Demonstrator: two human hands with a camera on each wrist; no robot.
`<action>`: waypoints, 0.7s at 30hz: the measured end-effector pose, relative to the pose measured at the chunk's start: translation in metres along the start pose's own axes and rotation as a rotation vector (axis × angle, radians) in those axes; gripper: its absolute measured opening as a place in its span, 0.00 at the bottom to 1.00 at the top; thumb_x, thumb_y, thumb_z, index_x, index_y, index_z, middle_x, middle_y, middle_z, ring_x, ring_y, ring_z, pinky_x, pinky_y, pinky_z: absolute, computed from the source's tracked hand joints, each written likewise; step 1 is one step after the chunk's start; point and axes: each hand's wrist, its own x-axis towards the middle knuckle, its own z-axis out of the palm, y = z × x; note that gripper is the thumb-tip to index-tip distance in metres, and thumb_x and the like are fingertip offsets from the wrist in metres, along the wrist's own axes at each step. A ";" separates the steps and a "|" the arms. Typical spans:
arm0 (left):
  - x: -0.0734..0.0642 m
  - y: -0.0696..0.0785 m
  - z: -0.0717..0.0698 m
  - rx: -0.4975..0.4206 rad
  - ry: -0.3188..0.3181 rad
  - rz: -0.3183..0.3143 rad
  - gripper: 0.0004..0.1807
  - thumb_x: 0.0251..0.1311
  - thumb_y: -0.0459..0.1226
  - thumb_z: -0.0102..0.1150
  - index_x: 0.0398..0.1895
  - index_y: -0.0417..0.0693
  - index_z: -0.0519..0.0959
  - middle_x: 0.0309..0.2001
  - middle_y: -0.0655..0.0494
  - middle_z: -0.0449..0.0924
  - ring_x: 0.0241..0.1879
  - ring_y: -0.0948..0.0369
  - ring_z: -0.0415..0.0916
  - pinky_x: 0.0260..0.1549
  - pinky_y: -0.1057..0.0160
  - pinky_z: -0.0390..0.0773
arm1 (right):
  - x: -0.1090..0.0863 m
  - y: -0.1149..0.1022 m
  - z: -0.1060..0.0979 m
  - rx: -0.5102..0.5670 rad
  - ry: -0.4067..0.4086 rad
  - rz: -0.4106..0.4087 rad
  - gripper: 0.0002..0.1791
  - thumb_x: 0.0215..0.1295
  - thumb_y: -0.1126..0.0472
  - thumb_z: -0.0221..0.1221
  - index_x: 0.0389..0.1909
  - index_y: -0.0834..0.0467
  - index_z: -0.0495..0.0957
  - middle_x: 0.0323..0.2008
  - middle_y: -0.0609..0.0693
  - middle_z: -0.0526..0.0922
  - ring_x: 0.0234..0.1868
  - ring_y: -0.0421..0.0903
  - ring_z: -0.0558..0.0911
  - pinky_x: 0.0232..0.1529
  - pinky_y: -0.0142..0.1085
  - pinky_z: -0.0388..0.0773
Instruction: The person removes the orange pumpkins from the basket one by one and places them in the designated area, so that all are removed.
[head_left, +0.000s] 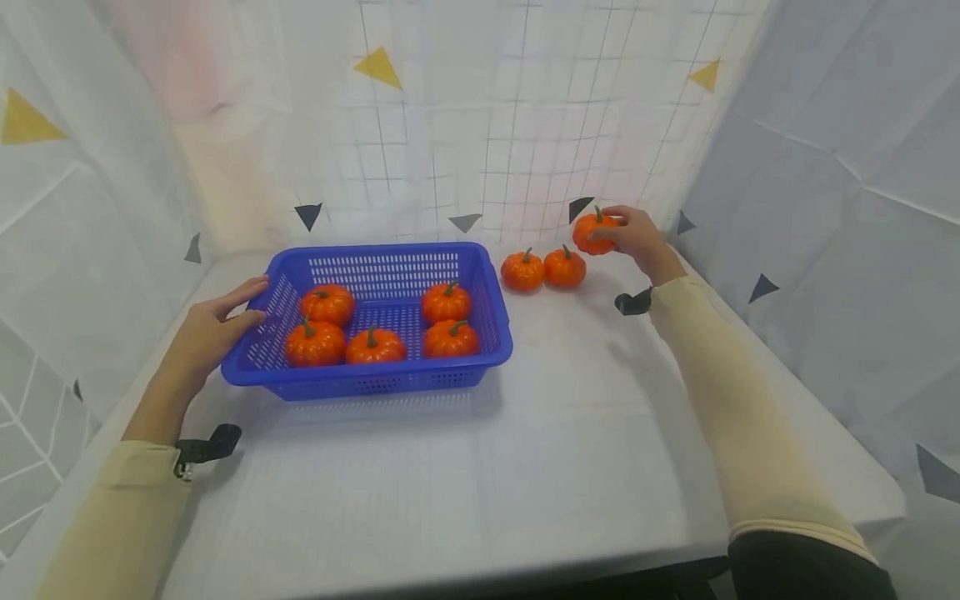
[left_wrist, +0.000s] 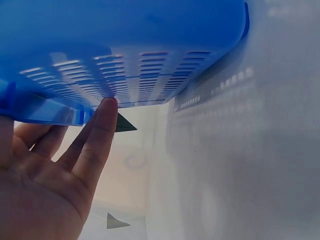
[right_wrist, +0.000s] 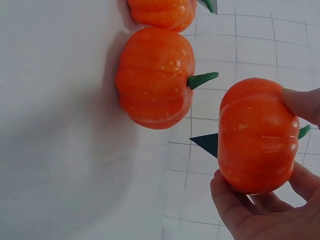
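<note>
A small orange decorative pumpkin (right_wrist: pixel 257 137) with a green stem is gripped by my right hand (head_left: pixel 637 237), thumb on one side and fingers on the other. The hand holds it up at the back right, beside two pumpkins standing together, a left one (head_left: pixel 522 272) and a right one (head_left: pixel 565 267). My left hand (head_left: pixel 213 329) rests at the left rim of a blue plastic basket (head_left: pixel 390 315), thumb and index finger spread apart. In the left wrist view, a straight finger (left_wrist: pixel 100 137) touches the basket's slotted outer wall. Several similar pumpkins (head_left: pixel 375 345) sit inside the basket.
A white cloth covers the table (head_left: pixel 420 492), whose front edge shows at the bottom. White sheets hang at the back and sides, with a grid-lined part (head_left: pixel 555 117) behind the loose pumpkins and yellow and dark triangles on them.
</note>
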 end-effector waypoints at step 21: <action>-0.003 -0.006 0.001 -0.012 0.008 -0.004 0.32 0.80 0.47 0.51 0.82 0.56 0.59 0.82 0.48 0.49 0.80 0.39 0.41 0.70 0.27 0.48 | 0.007 0.036 0.001 0.013 0.025 0.102 0.45 0.69 0.51 0.66 0.80 0.60 0.58 0.72 0.64 0.67 0.67 0.63 0.69 0.72 0.56 0.64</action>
